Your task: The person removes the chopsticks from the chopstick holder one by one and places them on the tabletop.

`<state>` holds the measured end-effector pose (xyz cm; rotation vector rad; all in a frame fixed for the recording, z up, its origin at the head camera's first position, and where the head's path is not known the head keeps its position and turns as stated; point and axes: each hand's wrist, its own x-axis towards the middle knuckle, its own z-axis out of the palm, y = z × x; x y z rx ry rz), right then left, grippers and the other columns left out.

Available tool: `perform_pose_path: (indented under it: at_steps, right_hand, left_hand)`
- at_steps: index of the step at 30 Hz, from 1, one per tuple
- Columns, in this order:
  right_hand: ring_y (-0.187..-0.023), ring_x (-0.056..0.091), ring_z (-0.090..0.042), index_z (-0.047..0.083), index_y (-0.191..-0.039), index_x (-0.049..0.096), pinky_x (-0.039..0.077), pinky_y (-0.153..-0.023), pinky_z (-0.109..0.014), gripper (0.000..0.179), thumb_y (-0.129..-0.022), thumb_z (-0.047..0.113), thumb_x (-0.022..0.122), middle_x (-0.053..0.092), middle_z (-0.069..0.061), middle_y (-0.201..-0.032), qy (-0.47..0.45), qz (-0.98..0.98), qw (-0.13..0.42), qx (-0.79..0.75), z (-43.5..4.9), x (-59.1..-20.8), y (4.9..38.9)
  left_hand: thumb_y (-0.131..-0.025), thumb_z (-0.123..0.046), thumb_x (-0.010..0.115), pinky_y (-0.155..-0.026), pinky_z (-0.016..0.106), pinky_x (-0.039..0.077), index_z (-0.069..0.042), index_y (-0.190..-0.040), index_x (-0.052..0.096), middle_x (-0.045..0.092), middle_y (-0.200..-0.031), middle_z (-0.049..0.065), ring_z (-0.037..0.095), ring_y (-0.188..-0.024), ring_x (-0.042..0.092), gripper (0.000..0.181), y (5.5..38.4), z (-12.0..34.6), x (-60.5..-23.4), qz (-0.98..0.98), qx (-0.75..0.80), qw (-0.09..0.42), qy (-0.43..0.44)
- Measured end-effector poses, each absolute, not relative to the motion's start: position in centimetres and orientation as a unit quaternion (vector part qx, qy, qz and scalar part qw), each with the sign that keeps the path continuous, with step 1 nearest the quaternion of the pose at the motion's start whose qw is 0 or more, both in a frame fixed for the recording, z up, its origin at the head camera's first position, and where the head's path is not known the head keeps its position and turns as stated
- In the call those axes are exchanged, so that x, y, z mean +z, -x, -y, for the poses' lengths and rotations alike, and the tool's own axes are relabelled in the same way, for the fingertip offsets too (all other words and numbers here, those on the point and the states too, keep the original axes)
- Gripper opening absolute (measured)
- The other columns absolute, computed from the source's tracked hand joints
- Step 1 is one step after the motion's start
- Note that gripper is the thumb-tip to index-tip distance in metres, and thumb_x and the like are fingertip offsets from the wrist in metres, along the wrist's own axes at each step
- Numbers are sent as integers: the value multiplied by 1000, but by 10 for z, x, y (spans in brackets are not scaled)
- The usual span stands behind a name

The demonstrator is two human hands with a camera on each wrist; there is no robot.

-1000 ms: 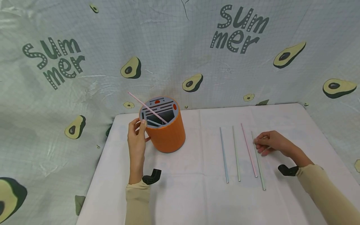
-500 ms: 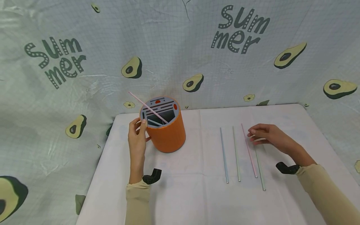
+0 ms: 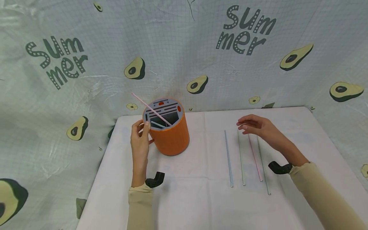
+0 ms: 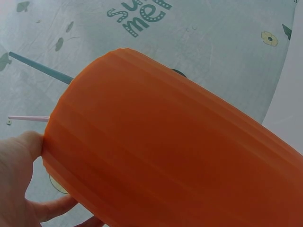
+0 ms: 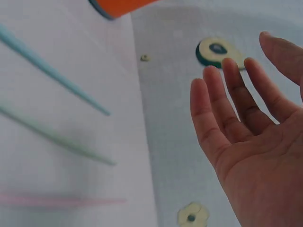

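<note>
The right hand [image 3: 256, 126] has shifted left from the outer green straw [image 3: 263, 166] to the far ends of the inner green straw [image 3: 241, 159] and pink straw [image 3: 255, 159], fingers relaxed, holding nothing. All lie on the table [image 3: 184, 198] beside a blue straw [image 3: 228, 159]. Left of them, the left hand [image 3: 140, 135] grips the rim of the orange tub [image 3: 172, 140]. In it, a second pink straw [image 3: 152, 110] leans out; a bluish straw [image 3: 158, 125] shows too, its depth hard to judge.
</note>
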<state>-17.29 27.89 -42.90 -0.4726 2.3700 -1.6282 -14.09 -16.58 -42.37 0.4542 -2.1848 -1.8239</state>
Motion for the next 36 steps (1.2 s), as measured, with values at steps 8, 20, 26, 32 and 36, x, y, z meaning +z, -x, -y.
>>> perform_pose_path:
  at_steps: [8, 20, 26, 32, 36]
  right_hand:
    - [-125, 63, -10, 13, -141, 58, 52, -98, -15, 38, -104, 18, 64, 60, -13, -141, 233, -821, 67, -517, -238, -407, 180]
    - [-133, 53, -23, 14, -148, 49, 46, -112, -48, 58, -97, 21, 76, 53, -5, -148, 320, -844, -2, -430, -179, -379, 187]
    - [-133, 50, -25, 12, -150, 46, 46, -112, -48, 63, -96, 25, 77, 51, -6, -151, 364, -846, -21, -390, -155, -370, 190]
    - [-138, 48, -27, 9, -150, 48, 43, -116, -49, 63, -97, 31, 76, 50, -7, -152, 382, -849, -18, -365, -131, -363, 195]
    - [-141, 46, -24, 10, -150, 49, 40, -119, -48, 63, -98, 34, 75, 49, -5, -153, 394, -852, -15, -346, -115, -361, 196]
  left_hand:
    - [-103, -59, 54, -92, 44, 58, -19, -151, 46, 52, -152, 8, 23, -125, 53, 63, 142, 165, -423, 754, -626, 126, -156]
    - [-103, -58, 54, -90, 42, 58, -19, -151, 47, 52, -151, 8, 22, -124, 53, 62, 142, 164, -422, 753, -626, 128, -157]
    - [-103, -58, 55, -88, 40, 58, -19, -151, 47, 53, -151, 8, 22, -124, 54, 62, 142, 164, -422, 754, -625, 129, -155]
    - [-103, -58, 54, -92, 46, 59, -20, -151, 47, 53, -151, 8, 22, -124, 54, 61, 143, 165, -423, 752, -626, 130, -160]
    - [-103, -58, 54, -93, 47, 59, -20, -151, 47, 53, -151, 8, 22, -125, 54, 62, 143, 165, -423, 751, -627, 128, -164]
